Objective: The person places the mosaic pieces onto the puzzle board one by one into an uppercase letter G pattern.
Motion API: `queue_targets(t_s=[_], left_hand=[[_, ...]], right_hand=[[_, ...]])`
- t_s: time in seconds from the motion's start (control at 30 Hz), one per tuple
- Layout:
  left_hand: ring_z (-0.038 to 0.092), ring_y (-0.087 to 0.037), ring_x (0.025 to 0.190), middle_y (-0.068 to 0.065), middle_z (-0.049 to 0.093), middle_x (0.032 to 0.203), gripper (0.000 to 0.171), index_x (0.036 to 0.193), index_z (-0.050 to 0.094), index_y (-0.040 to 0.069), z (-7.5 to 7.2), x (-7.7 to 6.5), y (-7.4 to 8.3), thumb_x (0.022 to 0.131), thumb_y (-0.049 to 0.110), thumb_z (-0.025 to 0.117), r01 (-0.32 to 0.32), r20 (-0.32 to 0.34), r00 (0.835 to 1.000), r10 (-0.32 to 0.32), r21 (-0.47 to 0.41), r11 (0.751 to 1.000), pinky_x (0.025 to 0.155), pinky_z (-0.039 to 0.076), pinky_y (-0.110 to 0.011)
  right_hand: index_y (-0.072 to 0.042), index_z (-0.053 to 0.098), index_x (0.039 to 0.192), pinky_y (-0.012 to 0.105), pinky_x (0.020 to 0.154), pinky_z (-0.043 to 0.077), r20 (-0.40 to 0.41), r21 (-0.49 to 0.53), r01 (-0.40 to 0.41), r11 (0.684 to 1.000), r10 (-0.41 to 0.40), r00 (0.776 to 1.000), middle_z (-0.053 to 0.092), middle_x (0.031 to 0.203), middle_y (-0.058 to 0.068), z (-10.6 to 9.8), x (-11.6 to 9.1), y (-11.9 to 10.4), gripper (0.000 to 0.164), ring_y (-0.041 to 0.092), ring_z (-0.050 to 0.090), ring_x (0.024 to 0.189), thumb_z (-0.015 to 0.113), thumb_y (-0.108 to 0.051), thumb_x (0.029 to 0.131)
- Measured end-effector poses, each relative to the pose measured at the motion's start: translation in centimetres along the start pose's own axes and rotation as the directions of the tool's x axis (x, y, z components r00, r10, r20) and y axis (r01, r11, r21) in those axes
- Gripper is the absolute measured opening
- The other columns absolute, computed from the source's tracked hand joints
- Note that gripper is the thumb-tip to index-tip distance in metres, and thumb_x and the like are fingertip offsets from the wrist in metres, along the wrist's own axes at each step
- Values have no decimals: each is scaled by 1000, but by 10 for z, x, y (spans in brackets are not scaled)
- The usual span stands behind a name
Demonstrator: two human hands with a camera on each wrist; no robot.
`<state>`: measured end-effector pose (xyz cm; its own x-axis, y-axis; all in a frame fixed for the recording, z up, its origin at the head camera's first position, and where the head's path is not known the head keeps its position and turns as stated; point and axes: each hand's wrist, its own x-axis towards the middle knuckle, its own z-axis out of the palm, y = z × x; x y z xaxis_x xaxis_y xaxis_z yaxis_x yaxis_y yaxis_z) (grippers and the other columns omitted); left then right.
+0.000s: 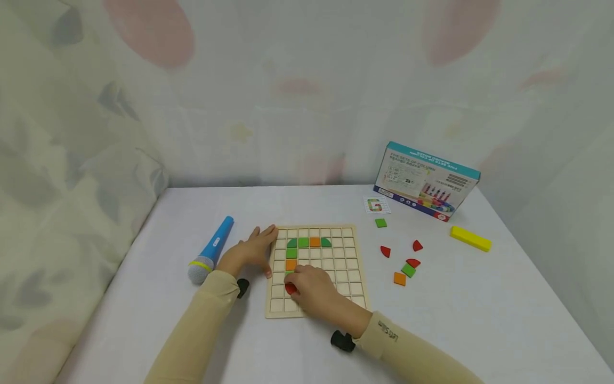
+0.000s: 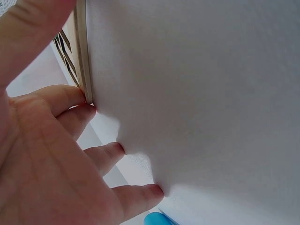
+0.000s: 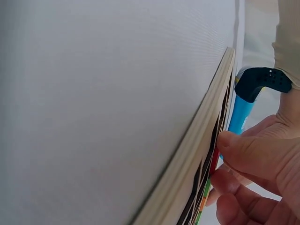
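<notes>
A wooden grid board (image 1: 340, 264) lies flat on the white table. Along its upper row run a dark green quarter-circle (image 1: 292, 243), a green square (image 1: 303, 242), an orange square (image 1: 314, 242) and another dark green quarter-circle (image 1: 326, 242). Below the first one, a green square (image 1: 292, 253) and an orange square (image 1: 291, 264) form a column, with a further green piece partly hidden. My right hand (image 1: 316, 292) pinches a red quarter-circle piece (image 3: 214, 160) at the column's lower end. Spread fingers of my left hand (image 1: 251, 253) touch the board's left edge.
A blue toy microphone (image 1: 216, 242) lies left of the left hand. To the right are loose pieces, including an orange square (image 1: 400, 279) and a red quarter-circle (image 1: 417, 245), a pattern card (image 1: 376, 205), a printed box (image 1: 427, 181) and a yellow bar (image 1: 470, 239).
</notes>
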<state>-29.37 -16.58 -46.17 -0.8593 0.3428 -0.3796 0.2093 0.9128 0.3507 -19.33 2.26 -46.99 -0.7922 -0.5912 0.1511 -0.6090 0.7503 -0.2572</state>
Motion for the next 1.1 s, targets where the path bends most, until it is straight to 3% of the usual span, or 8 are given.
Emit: queue_targets(t_s=[0.33, 0.53, 0.63, 0.83, 1.0, 1.1], left_hand=[[-3, -42, 138, -8, 4, 155, 117, 149, 15, 13, 3, 3, 0, 57, 24, 87, 3, -3, 1000, -3, -3, 1000, 94, 10, -75], [-3, -41, 138, -8, 4, 155, 121, 149, 15, 13, 9, -4, -12, 54, 25, 88, 49, -8, 999, -48, 4, 999, 94, 10, -75], [-2, -43, 138, -10, 5, 155, 121, 149, 16, 12, 9, -6, -14, 53, 25, 88, 38, -20, 999, -38, 4, 999, 92, 10, -76], [-2, -43, 138, -9, 5, 155, 119, 149, 16, 12, 5, -5, -6, 55, 24, 88, 15, -20, 1000, -15, 7, 1000, 93, 10, -76], [-1, -44, 137, -10, 5, 155, 119, 149, 15, 11, 1, -4, 1, 55, 23, 88, 3, -17, 1000, -3, 22, 1000, 93, 11, -76], [-2, -42, 138, -9, 3, 155, 118, 149, 15, 12, -1, -2, 5, 57, 23, 87, 6, -10, 1000, -5, 22, 1000, 94, 10, -75]], right_hand=[[-17, 72, 98, 20, 64, 45, 0, 29, 17, 999, -17, 1000, 58, 88, -7, -5, -7, 11, 21, 8, 55, 75, 73, -16, 77], [-13, 70, 102, 27, 75, 50, -55, 86, -88, 992, 93, 994, 62, 97, -4, -21, -26, 48, 25, 13, 59, 88, 74, -18, 78], [-12, 70, 101, 32, 75, 51, -87, 77, -200, 977, 207, 975, 64, 97, -2, -33, -38, 80, 25, 16, 60, 91, 74, -15, 76], [-10, 70, 102, 40, 77, 52, -86, 51, -413, 909, 416, 905, 64, 97, 4, -61, -72, 139, 27, 22, 61, 91, 75, -15, 76], [-7, 68, 106, 42, 75, 53, -43, 54, -503, 863, 505, 862, 64, 99, 8, -81, -96, 173, 28, 23, 59, 84, 72, -16, 80], [-5, 67, 108, 42, 73, 53, -38, 66, -515, 855, 518, 855, 63, 100, 11, -90, -99, 192, 29, 24, 58, 82, 70, -15, 81]])
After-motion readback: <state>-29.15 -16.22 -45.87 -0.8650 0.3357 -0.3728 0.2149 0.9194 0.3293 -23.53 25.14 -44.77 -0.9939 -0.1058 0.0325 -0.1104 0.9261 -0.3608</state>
